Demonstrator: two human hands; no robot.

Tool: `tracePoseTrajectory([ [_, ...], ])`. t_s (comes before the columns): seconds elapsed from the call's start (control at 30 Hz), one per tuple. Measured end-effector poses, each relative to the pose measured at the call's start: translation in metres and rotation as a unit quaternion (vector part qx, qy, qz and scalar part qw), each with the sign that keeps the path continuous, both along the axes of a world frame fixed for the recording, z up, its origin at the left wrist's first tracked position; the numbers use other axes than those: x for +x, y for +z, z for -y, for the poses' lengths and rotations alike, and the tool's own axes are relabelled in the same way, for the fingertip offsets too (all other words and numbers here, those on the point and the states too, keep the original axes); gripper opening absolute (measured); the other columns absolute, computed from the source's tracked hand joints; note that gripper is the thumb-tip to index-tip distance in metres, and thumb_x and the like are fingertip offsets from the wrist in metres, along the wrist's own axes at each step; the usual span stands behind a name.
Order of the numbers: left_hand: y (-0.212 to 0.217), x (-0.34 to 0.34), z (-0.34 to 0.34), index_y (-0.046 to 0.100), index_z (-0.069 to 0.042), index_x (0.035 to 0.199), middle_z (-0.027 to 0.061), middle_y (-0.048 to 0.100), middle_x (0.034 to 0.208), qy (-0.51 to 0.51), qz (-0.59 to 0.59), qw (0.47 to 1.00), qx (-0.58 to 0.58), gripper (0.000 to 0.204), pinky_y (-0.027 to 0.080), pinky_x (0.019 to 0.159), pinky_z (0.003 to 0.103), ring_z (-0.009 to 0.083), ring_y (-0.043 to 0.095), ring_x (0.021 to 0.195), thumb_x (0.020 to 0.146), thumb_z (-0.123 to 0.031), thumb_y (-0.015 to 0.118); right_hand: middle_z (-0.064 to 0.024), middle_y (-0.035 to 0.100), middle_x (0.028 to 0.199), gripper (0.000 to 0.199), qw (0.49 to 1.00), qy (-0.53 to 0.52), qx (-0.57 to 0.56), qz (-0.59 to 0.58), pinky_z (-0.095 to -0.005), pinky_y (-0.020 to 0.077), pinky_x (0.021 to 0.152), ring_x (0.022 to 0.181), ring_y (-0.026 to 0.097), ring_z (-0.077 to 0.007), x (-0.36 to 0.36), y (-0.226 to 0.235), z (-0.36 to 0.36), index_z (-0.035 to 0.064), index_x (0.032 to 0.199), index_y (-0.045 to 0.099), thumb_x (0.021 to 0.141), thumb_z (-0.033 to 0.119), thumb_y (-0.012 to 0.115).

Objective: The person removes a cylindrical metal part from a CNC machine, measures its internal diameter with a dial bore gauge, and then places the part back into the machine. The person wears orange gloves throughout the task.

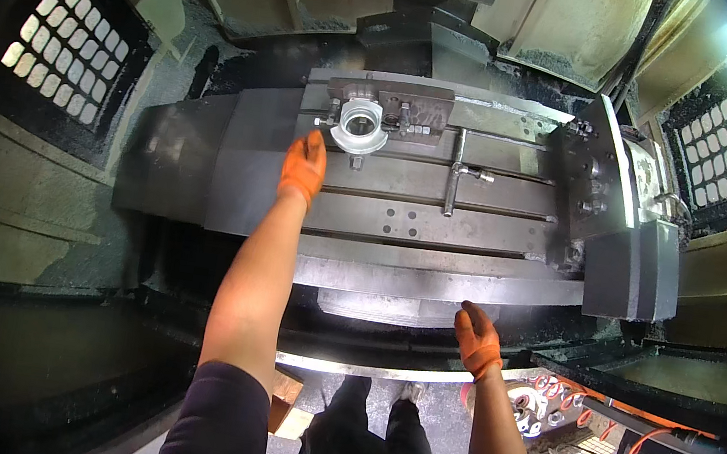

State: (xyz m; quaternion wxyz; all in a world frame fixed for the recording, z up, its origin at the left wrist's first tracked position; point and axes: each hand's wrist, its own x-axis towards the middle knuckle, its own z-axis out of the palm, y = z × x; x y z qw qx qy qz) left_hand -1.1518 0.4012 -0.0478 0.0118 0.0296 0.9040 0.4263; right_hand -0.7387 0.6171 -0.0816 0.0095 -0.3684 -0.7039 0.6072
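In an orange glove, my left hand (304, 168) reaches over the machine table (343, 210) with its fingers stretched forward. Its fingertips are just short of a bolt at the left of a silver ring-shaped metal part (359, 136); whether they touch it I cannot tell. That part sits against a dark fixture block (426, 113), between clamping bolts (412, 129). My right hand (478, 340), gloved in orange too, hovers near the table's front edge, fingers extended and nothing visible in them. A T-shaped wrench (452, 188) with a socket end lies on the slotted table, right of the ring part.
A rotary unit with an upright plate (618, 165) and grey housing (631, 274) stands at the table's right end. Metal covers and walls enclose the table. Outside, at lower right, a surface holds several ring-shaped metal parts (533, 409). A wooden box (287, 390) is by my legs.
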Motion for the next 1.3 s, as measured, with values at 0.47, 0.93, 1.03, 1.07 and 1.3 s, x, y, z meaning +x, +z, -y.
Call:
tracePoseTrajectory([
  [0.47, -0.113, -0.142, 0.023, 0.061, -0.002, 0.101, 0.0173, 0.067, 0.087, -0.142, -0.202, 0.946, -0.210, 0.042, 0.054, 0.063, 0.044, 0.0296, 0.068, 0.071, 0.098, -0.042, 0.048, -0.0071, 0.068, 0.112, 0.047, 0.998, 0.063, -0.010, -0.008, -0.0279, 0.0500, 0.092, 0.103, 0.063, -0.0142, -0.143, -0.021, -0.044, 0.0001, 0.137, 0.057, 0.101, 0.030, 0.064],
  [0.93, -0.083, -0.132, -0.005, 0.060, 0.003, 0.080, 0.0128, 0.060, 0.070, -0.066, 0.018, 0.985, 0.161, 0.059, 0.043, 0.064, 0.035, 0.0193, 0.053, 0.068, 0.100, -0.052, 0.051, -0.0142, 0.070, 0.084, 0.059, 0.998, -0.023, 0.053, -0.008, -0.0364, 0.0518, 0.070, 0.075, 0.067, -0.0223, -0.405, -0.003, -0.039, -0.0005, 0.109, 0.067, 0.100, 0.056, 0.051],
  [1.03, -0.073, -0.118, -0.011, 0.064, 0.001, 0.109, 0.0155, 0.067, 0.082, -0.093, 0.028, 0.988, 0.121, 0.043, 0.047, 0.070, 0.037, 0.0262, 0.061, 0.072, 0.101, -0.040, 0.052, -0.0245, 0.070, 0.101, 0.059, 0.987, -0.027, 0.149, 0.062, -0.0452, 0.0500, 0.088, 0.097, 0.066, -0.0415, -0.409, 0.021, -0.032, 0.0023, 0.108, 0.071, 0.102, 0.052, 0.039],
  [1.07, -0.077, -0.121, -0.003, 0.063, 0.001, 0.115, 0.0161, 0.068, 0.085, -0.122, -0.035, 0.990, 0.057, 0.042, 0.048, 0.071, 0.038, 0.0274, 0.062, 0.073, 0.102, -0.037, 0.052, -0.0268, 0.070, 0.109, 0.060, 0.981, -0.021, 0.174, 0.080, -0.0480, 0.0485, 0.096, 0.106, 0.064, -0.0476, -0.409, 0.028, -0.028, 0.0039, 0.110, 0.071, 0.102, 0.052, 0.035],
  [1.3, -0.032, -0.141, -0.024, 0.058, -0.005, 0.087, 0.0090, 0.055, 0.066, 0.024, 0.443, 0.895, 0.039, 0.056, 0.038, 0.047, 0.040, 0.0210, 0.048, 0.051, 0.101, -0.057, 0.043, -0.0285, 0.068, 0.103, 0.052, 0.969, -0.037, 0.240, 0.036, -0.0484, 0.0488, 0.090, 0.103, 0.060, -0.0516, -0.413, 0.007, -0.030, 0.0030, 0.097, 0.070, 0.103, 0.043, 0.038],
])
